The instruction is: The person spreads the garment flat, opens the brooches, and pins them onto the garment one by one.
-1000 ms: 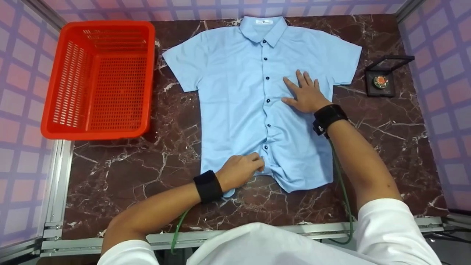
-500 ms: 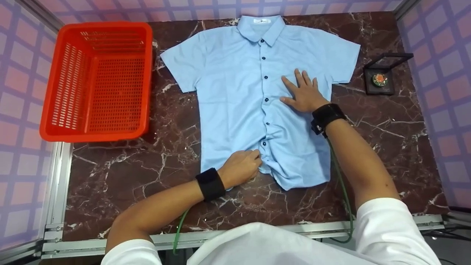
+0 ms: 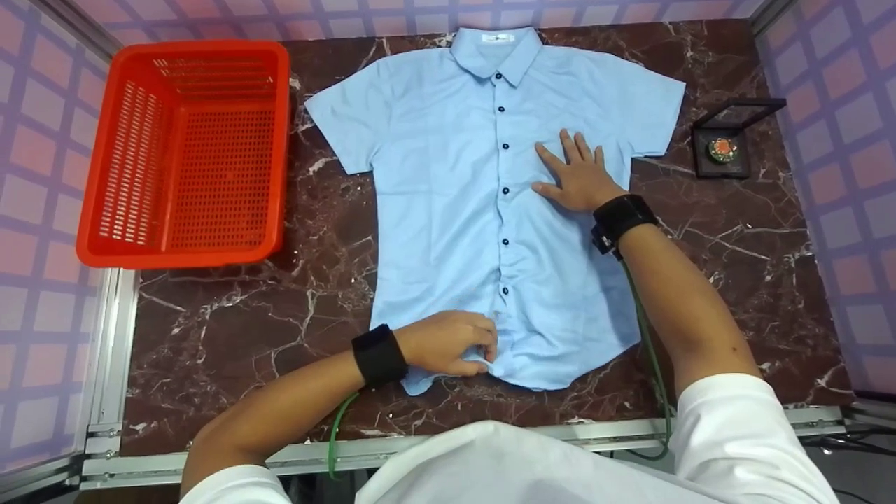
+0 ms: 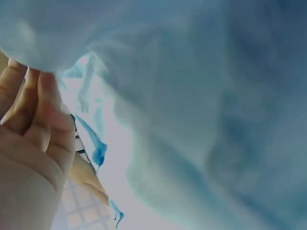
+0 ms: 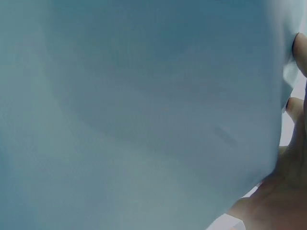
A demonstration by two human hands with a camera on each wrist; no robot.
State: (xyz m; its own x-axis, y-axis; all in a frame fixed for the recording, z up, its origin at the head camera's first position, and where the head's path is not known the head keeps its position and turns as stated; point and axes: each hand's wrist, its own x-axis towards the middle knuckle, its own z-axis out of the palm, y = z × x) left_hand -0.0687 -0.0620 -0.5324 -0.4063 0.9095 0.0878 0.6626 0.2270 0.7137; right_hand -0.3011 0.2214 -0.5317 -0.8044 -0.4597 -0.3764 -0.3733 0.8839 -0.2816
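Observation:
A light blue short-sleeved button-up shirt [image 3: 441, 189] lies front side up, its collar at the far side and dark buttons down the middle. My left hand [image 3: 448, 343] pinches the shirt's bottom hem near the button placket. In the left wrist view the left hand's fingers [image 4: 36, 96] reach up to the edge of the cloth, which fills most of that view. My right hand [image 3: 577, 178] rests with spread, straight fingers on the right chest of the shirt. Only part of the right hand [image 5: 283, 187] shows in the right wrist view, beside blurred blue cloth.
A red plastic basket [image 3: 276, 175] stands at the left on the dark marbled table [image 3: 245, 350]. At the right is a small black case [image 3: 735, 171] with its lid raised and a round, colourful disc [image 3: 722, 149] inside. Checked panels [image 3: 850, 210] border the table.
My left hand has drawn the bunched hem toward the person, so the lower front lies longer and flatter. The right hand has stayed in place on the shirt.

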